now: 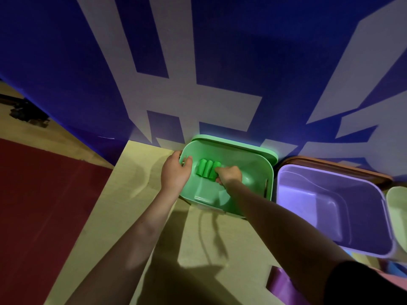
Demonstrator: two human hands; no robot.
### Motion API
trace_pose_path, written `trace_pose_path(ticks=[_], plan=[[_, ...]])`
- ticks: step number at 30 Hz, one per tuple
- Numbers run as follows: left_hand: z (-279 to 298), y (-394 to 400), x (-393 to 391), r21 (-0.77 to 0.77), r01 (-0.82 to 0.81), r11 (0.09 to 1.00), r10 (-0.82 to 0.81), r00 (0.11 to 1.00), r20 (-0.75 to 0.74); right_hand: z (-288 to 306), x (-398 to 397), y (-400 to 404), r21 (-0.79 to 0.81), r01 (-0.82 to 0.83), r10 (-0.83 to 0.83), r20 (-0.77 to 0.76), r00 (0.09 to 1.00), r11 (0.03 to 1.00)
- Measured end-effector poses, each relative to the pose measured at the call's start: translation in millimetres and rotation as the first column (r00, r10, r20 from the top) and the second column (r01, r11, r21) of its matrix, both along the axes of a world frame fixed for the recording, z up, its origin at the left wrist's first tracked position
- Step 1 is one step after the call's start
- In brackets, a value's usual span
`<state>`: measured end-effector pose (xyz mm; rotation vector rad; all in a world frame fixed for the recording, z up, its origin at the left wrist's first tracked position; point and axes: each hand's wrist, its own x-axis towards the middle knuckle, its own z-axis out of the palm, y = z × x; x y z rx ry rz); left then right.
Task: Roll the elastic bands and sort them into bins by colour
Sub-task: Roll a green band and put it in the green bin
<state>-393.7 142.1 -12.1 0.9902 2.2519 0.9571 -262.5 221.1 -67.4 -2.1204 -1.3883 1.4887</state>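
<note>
Purple band (pixel 284 282) near edge, well apart from hands. Left hand (pixel 174 172) grips green bin (pixel 248 170) left rim. Right hand (pixel 229 175), fingers curled, holds rightmost of three green rolls (pixel 207 168) inside bin. Purple bin (pixel 330 208) just right.

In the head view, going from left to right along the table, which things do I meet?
Left hand gripping the bin rim → green plastic bin → three rolled green elastic bands inside it → right hand → purple plastic bin → pale green bin at the edge.
</note>
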Motion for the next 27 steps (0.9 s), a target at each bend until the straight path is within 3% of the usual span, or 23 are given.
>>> trace_pose_path(ticks=[5,17,22,27], plan=[[-0.8,-0.3,-0.4,0.012,-0.007,1.0,0.007,1.0,0.003,-7.3,-1.9,0.1,0.08,-0.068,0.063,0.059,0.996,0.994],[-0.3,0.9,0.3,0.0,-0.023,1.0,0.023,1.0,-0.008,-9.6,-3.0,-1.8,0.07,-0.118,0.113,0.082,0.99,0.99],[1.5,0.1,1.0,-0.004,-0.034,0.999,0.034,0.999,0.013,-11.6,2.7,-3.4,0.05,-0.01,0.012,-0.034,0.999,0.999],[4.5,-0.2,2.6,-0.003,-0.038,0.999,0.038,0.999,0.024,-5.8,11.2,-0.9,0.049,0.018,-0.015,-0.057,0.998,0.999]])
